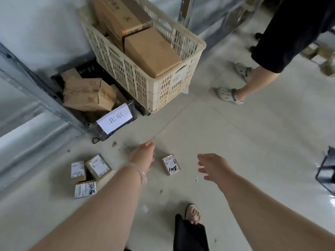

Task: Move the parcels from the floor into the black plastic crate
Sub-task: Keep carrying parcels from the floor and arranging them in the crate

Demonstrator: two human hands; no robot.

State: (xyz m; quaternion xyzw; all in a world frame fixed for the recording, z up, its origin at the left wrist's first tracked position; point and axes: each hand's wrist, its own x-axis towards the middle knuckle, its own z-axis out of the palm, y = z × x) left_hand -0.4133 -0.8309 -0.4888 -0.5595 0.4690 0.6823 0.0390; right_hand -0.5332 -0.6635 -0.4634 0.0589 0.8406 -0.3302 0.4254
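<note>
Several small cardboard parcels with white labels lie on the pale floor. One parcel (171, 164) sits between my hands. Three more parcels (98, 167) (78, 169) (85, 189) cluster at the lower left. The black plastic crate (116, 128) stands against the wall at the left, with brown cardboard boxes (85, 93) inside and a white paper sign on its front. My left hand (143, 155) hovers empty, fingers loose, left of the lone parcel. My right hand (213, 166) is spread open to that parcel's right, holding nothing.
A cream plastic crate (157, 87) full of large cardboard boxes rests partly over the black crate. Another person (250, 80) in grey clogs stands at the upper right. A metal shelf frame (36, 84) runs along the left. A dark object (326, 169) is at the right edge.
</note>
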